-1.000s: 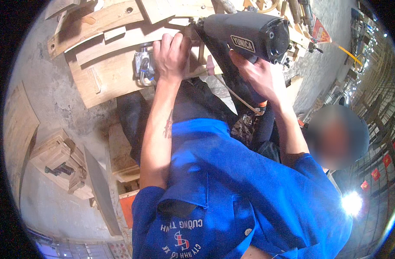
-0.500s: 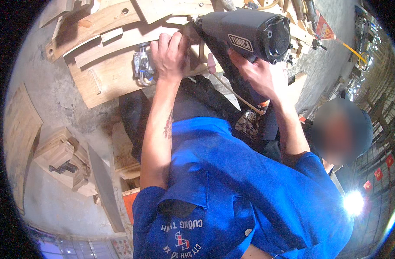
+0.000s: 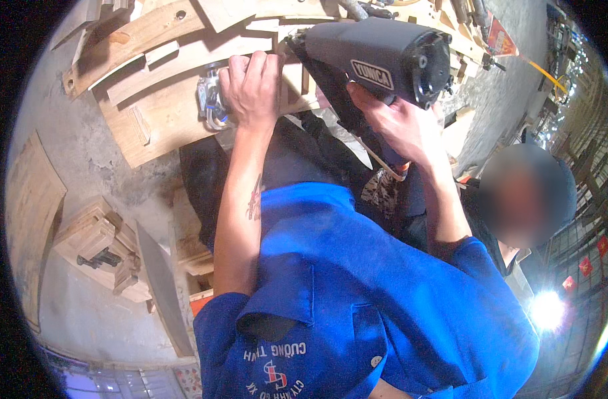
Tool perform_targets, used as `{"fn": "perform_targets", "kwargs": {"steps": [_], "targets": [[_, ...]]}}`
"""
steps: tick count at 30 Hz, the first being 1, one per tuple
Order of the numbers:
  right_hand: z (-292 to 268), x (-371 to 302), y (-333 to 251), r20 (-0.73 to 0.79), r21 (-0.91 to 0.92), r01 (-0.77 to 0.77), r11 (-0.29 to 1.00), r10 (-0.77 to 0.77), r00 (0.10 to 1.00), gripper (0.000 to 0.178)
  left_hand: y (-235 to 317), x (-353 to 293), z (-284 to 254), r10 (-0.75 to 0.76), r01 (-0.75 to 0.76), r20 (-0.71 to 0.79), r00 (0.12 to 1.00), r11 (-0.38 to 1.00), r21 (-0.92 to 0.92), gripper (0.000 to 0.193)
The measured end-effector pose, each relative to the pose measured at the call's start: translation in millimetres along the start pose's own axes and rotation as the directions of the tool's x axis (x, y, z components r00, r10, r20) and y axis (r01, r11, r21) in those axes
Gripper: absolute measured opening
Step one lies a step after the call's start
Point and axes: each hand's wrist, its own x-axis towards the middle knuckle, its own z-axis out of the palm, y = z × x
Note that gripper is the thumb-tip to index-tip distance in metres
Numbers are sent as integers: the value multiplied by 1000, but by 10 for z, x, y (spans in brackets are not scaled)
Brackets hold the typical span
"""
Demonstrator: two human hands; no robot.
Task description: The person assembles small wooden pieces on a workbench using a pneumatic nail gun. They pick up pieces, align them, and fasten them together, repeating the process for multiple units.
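My right hand [image 3: 407, 126] is closed around the handle of a large black nail gun [image 3: 357, 50]. The gun's nose reaches over pale wooden pieces, close to the right side of my left hand [image 3: 252, 90]. My left hand is closed, knuckles up, at a pale wooden strip [image 3: 191, 63]; its fingertips and whatever they grip are hidden. Beside that hand, a metal toggle clamp [image 3: 212, 100] with blue parts sits on a wooden board [image 3: 167, 130].
More boards [image 3: 164, 26] lie at the far side. A stack of wooden pieces [image 3: 104, 229] stands at the left, and a curved panel [image 3: 34, 206] rests farther left. Another person [image 3: 526, 196] is close on the right. A yellow strip [image 3: 546, 76] crosses the floor.
The view has shifted slightly. My left hand shows a little farther left, nearer the clamp. The nail gun stays in my right hand, its nose slightly lower and left.
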Motion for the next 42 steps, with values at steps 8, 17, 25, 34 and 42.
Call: {"fn": "perform_targets", "kwargs": {"steps": [8,17,25,34,42], "targets": [[35,41,-38,46,-43,56,998,-54,997,46,-14,-8,-24,-5,5,8,1000,1000,-11,6],[5,-57,-61,10,-34,73,997,-72,997,42,-10,47,-171,59,-69,102,993,993,91,10],[88,-324,97,-184,167,-8,986,39,982,29,828,225,-1054,-218,470,428,877,570,-674,54],[182,-134,319,-159,75,116,990,-103,982,32,795,271,-837,-102,356,382,918,636,-685,64],[196,-76,276,-183,138,83,987,-57,982,24,701,332,-740,-49,231,272,961,683,-693,64]]}}
